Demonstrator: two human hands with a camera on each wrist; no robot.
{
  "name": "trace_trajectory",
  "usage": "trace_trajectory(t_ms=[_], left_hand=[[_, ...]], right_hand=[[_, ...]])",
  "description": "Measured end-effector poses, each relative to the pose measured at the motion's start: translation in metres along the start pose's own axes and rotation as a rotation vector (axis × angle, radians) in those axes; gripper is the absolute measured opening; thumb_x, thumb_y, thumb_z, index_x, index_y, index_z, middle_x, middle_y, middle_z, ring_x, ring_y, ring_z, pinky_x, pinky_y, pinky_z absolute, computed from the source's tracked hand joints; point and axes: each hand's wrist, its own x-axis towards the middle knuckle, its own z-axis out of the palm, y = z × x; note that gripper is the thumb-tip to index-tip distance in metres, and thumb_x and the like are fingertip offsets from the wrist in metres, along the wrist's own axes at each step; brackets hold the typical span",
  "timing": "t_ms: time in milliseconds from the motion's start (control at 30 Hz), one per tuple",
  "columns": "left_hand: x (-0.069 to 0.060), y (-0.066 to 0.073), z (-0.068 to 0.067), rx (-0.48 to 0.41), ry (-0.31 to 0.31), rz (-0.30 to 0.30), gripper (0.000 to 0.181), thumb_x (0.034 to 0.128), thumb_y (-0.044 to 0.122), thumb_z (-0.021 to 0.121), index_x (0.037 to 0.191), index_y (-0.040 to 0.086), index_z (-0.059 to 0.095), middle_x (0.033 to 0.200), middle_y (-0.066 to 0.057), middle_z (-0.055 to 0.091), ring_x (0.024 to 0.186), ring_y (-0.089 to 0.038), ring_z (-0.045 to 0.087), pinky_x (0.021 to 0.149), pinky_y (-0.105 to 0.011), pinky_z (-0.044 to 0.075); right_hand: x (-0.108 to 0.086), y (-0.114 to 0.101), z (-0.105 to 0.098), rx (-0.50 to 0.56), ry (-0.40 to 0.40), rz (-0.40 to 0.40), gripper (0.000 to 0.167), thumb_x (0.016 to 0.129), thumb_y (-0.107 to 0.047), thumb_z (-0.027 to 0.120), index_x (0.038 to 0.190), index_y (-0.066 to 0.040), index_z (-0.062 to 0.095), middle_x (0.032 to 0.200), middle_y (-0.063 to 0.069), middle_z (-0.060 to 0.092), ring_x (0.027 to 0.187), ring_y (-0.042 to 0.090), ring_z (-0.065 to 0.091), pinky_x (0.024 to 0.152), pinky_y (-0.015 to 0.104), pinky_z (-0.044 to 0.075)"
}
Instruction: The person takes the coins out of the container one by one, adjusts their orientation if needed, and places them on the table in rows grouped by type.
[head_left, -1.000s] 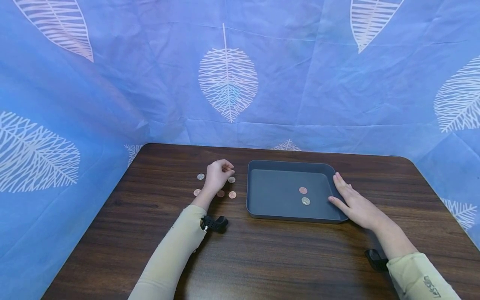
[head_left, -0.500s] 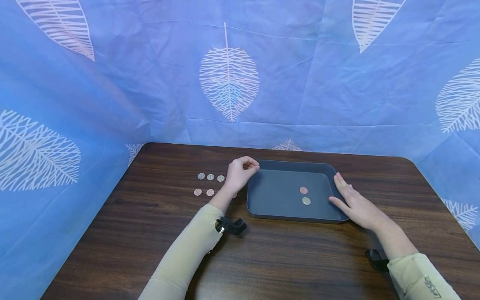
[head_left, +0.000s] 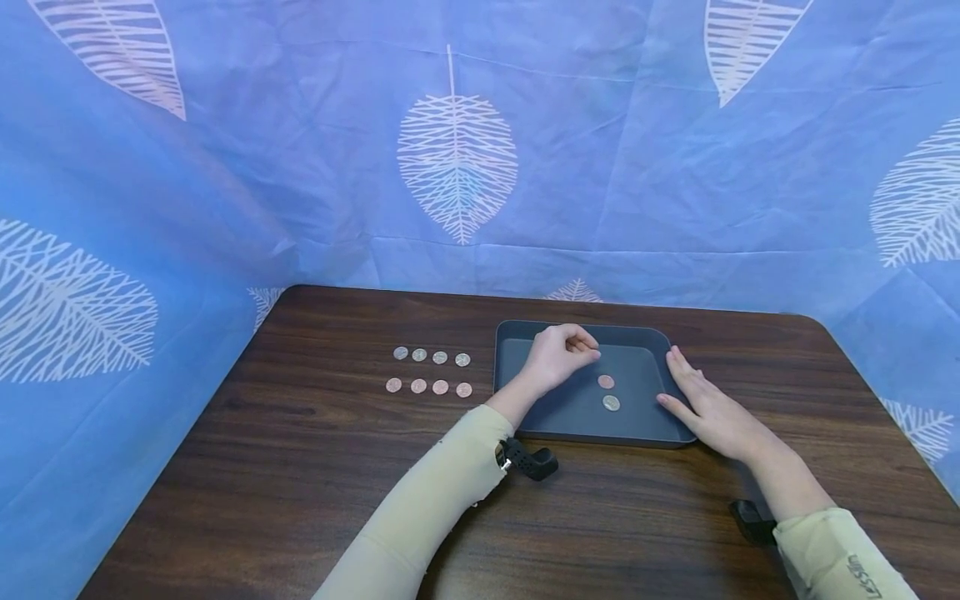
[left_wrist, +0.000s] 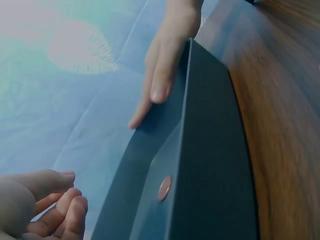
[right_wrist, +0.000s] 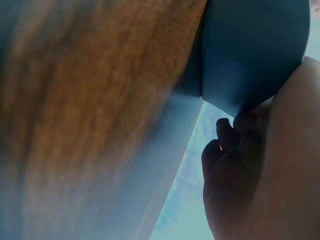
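Observation:
My left hand point(head_left: 557, 358) hovers over the grey tray point(head_left: 517, 421), its fingers loosely bent. No coin shows between thumb and fingertips in the left wrist view. Inside the tray lie a copper coin point(head_left: 606, 382) and a silver coin point(head_left: 611, 402), close to the right of that hand. My right hand point(head_left: 712, 408) rests with extended fingers against the tray's right wall. Left of the tray, a row of several silver coins point(head_left: 440, 357) lies above a row of several copper coins point(head_left: 440, 387).
A dark wooden table point(head_left: 300, 483) carries the tray and the coins. Blue cloth point(head_left: 337, 150) with white leaf prints hangs behind and at the sides. Black bands are on both wrists.
My left hand has moved right, from the silver coin at the row's right end to above the tray. Both coin rows are now fully uncovered. My right hand stays put.

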Motion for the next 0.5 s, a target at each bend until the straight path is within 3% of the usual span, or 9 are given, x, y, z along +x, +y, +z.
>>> trace_trajectory(t_ms=[233, 500], left_hand=[[0.009, -0.006, 0.024, 0.014, -0.034, -0.028, 0.005, 0.0876, 0.011, 0.071, 0.091, 0.008, 0.070, 0.078, 0.004, 0.064, 0.068, -0.004, 0.057, 0.059, -0.019, 0.045], [0.011, -0.017, 0.034, 0.056, -0.060, -0.079, 0.011, 0.0875, 0.009, 0.070, 0.097, 0.004, 0.072, 0.080, 0.003, 0.066, 0.069, -0.005, 0.058, 0.061, -0.019, 0.046]], right_hand=[[0.000, 0.000, -0.001, 0.016, -0.018, 0.012, 0.078, 0.101, -0.043, 0.043, 0.153, -0.012, -0.005, 0.158, 0.009, -0.012, 0.139, 0.049, 0.002, 0.105, 0.066, 0.013], [0.001, 0.000, -0.002, 0.004, -0.023, 0.021, 0.078, 0.101, -0.044, 0.042, 0.153, -0.012, -0.006, 0.158, 0.009, -0.013, 0.138, 0.052, 0.004, 0.104, 0.067, 0.014]])
